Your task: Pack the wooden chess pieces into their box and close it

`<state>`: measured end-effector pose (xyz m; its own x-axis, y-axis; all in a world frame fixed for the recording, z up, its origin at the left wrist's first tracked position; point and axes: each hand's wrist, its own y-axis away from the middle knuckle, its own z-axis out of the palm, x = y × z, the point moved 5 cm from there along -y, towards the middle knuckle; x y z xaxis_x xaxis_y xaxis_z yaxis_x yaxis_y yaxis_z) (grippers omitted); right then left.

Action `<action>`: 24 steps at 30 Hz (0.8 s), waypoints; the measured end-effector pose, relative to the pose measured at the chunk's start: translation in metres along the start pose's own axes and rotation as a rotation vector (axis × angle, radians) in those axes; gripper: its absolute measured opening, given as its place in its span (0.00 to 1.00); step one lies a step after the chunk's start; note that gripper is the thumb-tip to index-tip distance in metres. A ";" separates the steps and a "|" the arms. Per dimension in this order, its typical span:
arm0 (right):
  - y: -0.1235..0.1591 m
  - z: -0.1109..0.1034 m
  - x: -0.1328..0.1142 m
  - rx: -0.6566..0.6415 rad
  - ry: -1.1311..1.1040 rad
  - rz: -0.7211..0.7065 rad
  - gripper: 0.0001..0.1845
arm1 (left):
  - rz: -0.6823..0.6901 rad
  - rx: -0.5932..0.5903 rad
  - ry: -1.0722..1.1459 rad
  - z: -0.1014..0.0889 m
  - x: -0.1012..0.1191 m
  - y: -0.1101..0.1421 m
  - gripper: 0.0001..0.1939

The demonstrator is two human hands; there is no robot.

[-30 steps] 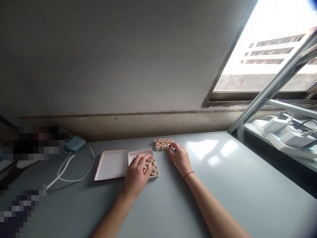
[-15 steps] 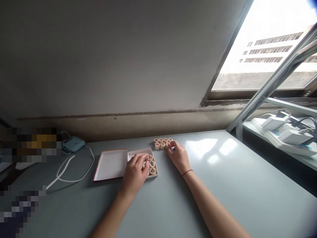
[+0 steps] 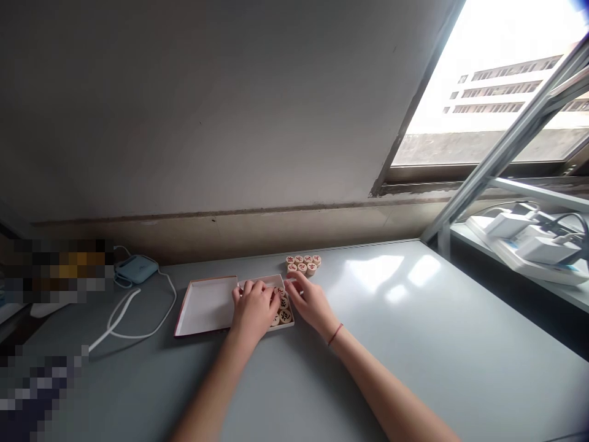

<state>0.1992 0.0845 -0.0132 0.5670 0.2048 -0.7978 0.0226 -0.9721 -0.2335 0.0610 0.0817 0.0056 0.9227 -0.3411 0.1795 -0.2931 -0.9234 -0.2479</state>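
Observation:
My left hand is over the box tray, its fingers bent down among round wooden Chinese chess pieces. Whatever its fingertips grip is hidden beneath the hand. Pieces with dark characters, such as one chess piece, show at the tray's right side, and a red-marked piece lies partly under my left thumb. My right hand is at the tray's right edge, thumb and forefinger apart, with nothing visible between them. Just beyond it, red-marked chess pieces stand in two rows on the table.
The box lid lies open, joined to the tray's left. A light blue device with a white cable sits at the left of the grey table. Power strips rest on a shelf at right, below a window.
My right hand has moved left and nearer, from the right end of the rows to the tray's edge, leaving a piece there. My left hand has shifted slightly within the tray, its thumb now higher.

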 end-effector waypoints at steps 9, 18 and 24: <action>0.000 0.002 0.006 0.048 0.039 -0.072 0.13 | -0.031 0.102 0.123 -0.006 0.004 -0.001 0.07; 0.013 -0.004 -0.026 0.201 0.076 -0.438 0.14 | -0.028 0.299 0.417 -0.028 0.005 0.009 0.06; 0.006 -0.031 -0.016 0.356 0.053 -0.339 0.10 | 0.077 0.357 0.578 -0.033 0.008 0.013 0.06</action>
<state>0.2160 0.0722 0.0155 0.6179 0.4877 -0.6167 -0.0641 -0.7505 -0.6578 0.0568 0.0614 0.0351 0.5915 -0.5341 0.6040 -0.1601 -0.8120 -0.5613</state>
